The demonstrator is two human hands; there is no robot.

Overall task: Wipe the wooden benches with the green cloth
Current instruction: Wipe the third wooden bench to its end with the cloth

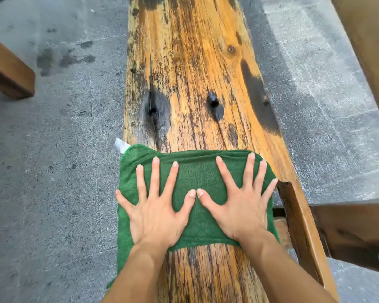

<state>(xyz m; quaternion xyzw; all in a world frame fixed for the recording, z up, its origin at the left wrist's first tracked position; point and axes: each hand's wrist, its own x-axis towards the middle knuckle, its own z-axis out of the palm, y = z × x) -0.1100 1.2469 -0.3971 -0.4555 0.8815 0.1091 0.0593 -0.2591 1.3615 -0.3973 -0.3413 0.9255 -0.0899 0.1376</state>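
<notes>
A long wooden bench (190,84), orange-brown with dark stains and knots, runs away from me down the middle of the view. The green cloth (197,171) lies spread across its near part, with its left side hanging over the bench's left edge and a white tag (121,145) at its far left corner. My left hand (155,206) and my right hand (241,204) both press flat on the cloth, fingers spread wide and thumbs almost touching. Neither hand grips the fabric.
Grey concrete floor (53,171) lies on both sides of the bench, with dark wet patches at the far left. The end of another wooden bench (7,73) shows at the left edge. Dark wooden furniture (350,232) stands close at the right, and a wooden surface (368,40) fills the top right corner.
</notes>
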